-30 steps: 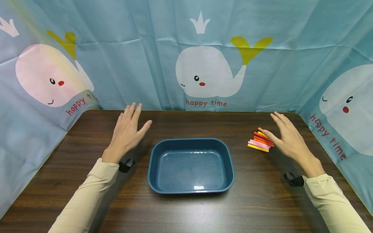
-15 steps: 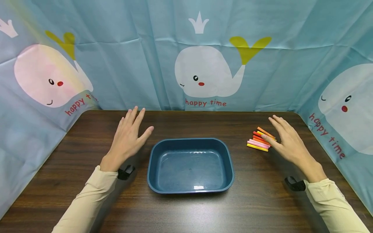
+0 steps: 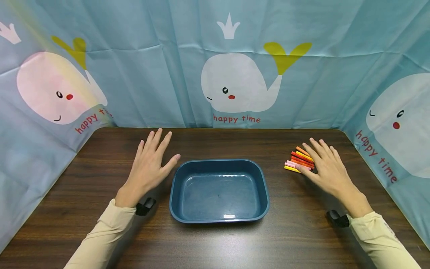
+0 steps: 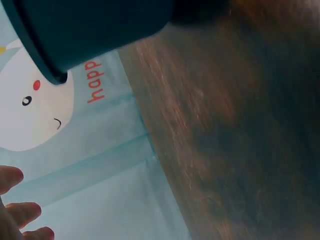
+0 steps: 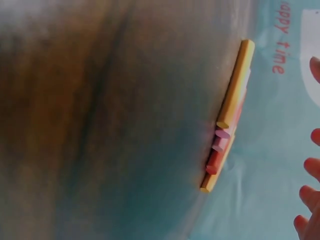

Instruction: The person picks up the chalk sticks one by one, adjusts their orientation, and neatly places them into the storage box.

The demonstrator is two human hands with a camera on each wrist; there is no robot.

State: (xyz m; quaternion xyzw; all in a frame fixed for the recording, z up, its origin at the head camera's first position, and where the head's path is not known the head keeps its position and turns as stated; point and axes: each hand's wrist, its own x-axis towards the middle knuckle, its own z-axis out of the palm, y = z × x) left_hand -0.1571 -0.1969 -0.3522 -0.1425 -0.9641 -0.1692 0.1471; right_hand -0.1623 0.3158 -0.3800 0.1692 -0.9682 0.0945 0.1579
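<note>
Several crayons (image 3: pixel 298 160) in yellow, pink, red and orange lie side by side on the table, right of the blue tray. In the right wrist view the nearest is a yellow crayon (image 5: pixel 235 87), six-sided and solid in colour. My right hand (image 3: pixel 329 172) is spread over their right end, hiding part of them, with thumb and fingers apart and holding nothing. Left of the tray (image 3: pixel 219 201), my left hand (image 3: pixel 147 170) hovers with straight, spread fingers and nothing in it. Its thumb points toward the tray's back left corner. Nothing lies inside the tray.
The dark wood table (image 3: pixel 215 246) ends at a blue curtain (image 3: pixel 141 86) printed with whales, which rises behind it and along both sides. A black strap (image 3: pixel 146 206) sits at the left wrist, another strap (image 3: pixel 337 218) at the right.
My right hand has come lower and nearer, its thumb shifting left over the crayons and its fingers spreading. The left hand has drawn slightly back and to the right. Tray and crayons stay put.
</note>
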